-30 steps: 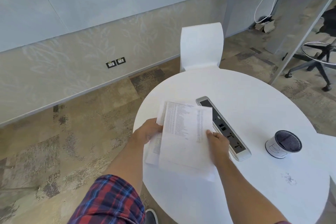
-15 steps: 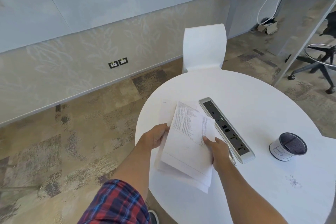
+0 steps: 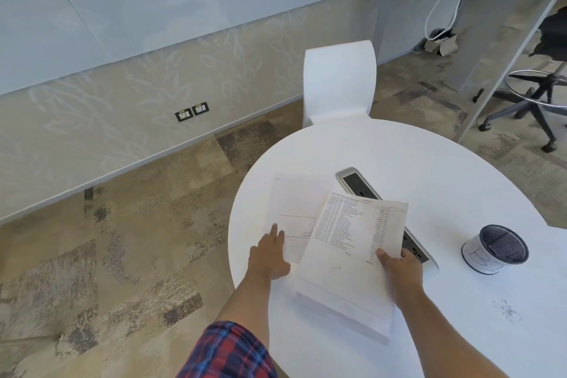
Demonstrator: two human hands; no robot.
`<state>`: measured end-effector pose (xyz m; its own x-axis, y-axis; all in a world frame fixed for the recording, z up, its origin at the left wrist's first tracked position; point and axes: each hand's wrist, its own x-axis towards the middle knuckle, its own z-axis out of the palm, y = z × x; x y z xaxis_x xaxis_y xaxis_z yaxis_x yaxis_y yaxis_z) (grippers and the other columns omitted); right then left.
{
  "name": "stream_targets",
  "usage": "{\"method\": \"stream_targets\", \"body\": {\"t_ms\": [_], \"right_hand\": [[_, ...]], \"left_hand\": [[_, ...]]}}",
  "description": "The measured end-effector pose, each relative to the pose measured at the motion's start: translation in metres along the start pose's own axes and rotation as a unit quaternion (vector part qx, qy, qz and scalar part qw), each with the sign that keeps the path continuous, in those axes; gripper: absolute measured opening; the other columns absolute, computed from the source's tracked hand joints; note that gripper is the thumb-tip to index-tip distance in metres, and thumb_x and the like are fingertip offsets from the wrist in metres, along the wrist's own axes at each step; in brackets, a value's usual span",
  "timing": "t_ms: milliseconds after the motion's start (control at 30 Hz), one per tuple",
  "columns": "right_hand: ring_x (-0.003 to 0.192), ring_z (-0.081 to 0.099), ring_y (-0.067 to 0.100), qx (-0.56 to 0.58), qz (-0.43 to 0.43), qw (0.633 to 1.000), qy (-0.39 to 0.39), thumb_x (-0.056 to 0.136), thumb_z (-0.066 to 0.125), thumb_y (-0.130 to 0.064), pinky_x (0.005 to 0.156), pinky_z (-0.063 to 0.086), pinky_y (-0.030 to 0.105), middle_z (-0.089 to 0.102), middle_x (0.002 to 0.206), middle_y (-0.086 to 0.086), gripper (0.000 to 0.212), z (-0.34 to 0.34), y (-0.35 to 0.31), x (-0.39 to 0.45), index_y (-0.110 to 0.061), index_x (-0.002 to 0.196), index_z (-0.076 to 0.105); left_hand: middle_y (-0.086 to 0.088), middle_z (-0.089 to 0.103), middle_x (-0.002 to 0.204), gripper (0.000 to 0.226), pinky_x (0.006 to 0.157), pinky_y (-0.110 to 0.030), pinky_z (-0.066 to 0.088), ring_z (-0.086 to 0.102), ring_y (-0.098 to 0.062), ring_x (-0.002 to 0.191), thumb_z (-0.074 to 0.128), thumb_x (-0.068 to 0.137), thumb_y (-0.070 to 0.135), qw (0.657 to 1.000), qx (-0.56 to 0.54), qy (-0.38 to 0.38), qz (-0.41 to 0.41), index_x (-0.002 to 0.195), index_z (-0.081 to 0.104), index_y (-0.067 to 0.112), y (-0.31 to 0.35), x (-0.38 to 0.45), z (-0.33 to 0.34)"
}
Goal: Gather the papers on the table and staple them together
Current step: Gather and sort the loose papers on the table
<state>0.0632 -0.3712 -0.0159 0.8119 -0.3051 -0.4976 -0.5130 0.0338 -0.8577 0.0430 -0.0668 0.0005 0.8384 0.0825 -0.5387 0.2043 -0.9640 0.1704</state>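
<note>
White counter [image 3: 429,163]: round top, bare across most of its far half
Power strip [image 3: 359,186]: grey-rimmed with dark sockets, set into the counter and running diagonally; its middle is hidden under the held sheets
Stack of papers [image 3: 352,255]: several printed sheets with rows of small text, lifted and tilted over the near-left part of the counter, the far corner overlapping the power strip
Right hand [image 3: 400,270]: its grip is closed on the right edge of the stack of papers, thumb on top and the other fingers underneath
Single sheet [image 3: 296,209]: lies flat on the counter to the left of the stack, mostly blank with faint lines; its right part is covered by the stack
Left hand [image 3: 270,255]: flat and spread, palm down, fingertips resting on the near-left edge of the single sheet; its grip is open and holds nothing
Sleeve [image 3: 227,350]: red and blue plaid, on the left arm at the bottom edge
Cup [image 3: 491,250]: white with a dark top and a drawn mark on its side, upright at the right of the counter, well apart from the papers
Chair [image 3: 339,83]: white, pushed up at the far side of the counter
</note>
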Motion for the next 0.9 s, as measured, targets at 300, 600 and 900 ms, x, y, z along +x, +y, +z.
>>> {"method": "stream_targets", "body": {"t_ms": [300, 600, 900], "right_hand": [[0.087, 0.072, 0.033, -0.007, -0.015, 1.0, 0.014, 0.088, 0.079, -0.013, 0.081, 0.06, 0.045, 0.075, 0.1, 0.012, 0.023, -0.005, 0.004, 0.013, -0.006, 0.107, 0.068], [0.088, 0.073, 0.031, 0.015, -0.02, 0.999, 0.022, 0.088, 0.08, -0.014, 0.08, 0.057, 0.04, 0.076, 0.1, 0.008, 0.025, -0.004, 0.0, 0.017, -0.008, 0.11, 0.069], [0.08, 0.071, 0.027, 0.016, -0.022, 0.999, 0.02, 0.09, 0.077, -0.011, 0.068, 0.055, 0.033, 0.075, 0.097, 0.009, 0.021, -0.005, -0.003, 0.011, -0.005, 0.107, 0.068]], "left_hand": [[0.0, 0.012, 0.171, 0.081, 0.112, -0.047, 0.036, 0.029, -0.028, 0.15, 0.066, 0.086, 0.024, 0.998, 0.056, 0.007, 0.027, 0.157, 0.028, 0.016, -0.001, 0.016, 0.011], [-0.007, 0.053, 0.124, 0.051, 0.089, -0.041, 0.04, 0.059, -0.03, 0.105, 0.069, 0.075, 0.015, 0.978, 0.188, 0.053, 0.074, 0.124, 0.054, 0.013, 0.005, 0.013, 0.011], [-0.009, 0.05, 0.127, 0.054, 0.081, -0.036, 0.042, 0.055, -0.03, 0.109, 0.058, 0.082, -0.01, 0.972, 0.183, 0.116, 0.092, 0.13, 0.047, 0.011, -0.002, 0.013, 0.015]]}}
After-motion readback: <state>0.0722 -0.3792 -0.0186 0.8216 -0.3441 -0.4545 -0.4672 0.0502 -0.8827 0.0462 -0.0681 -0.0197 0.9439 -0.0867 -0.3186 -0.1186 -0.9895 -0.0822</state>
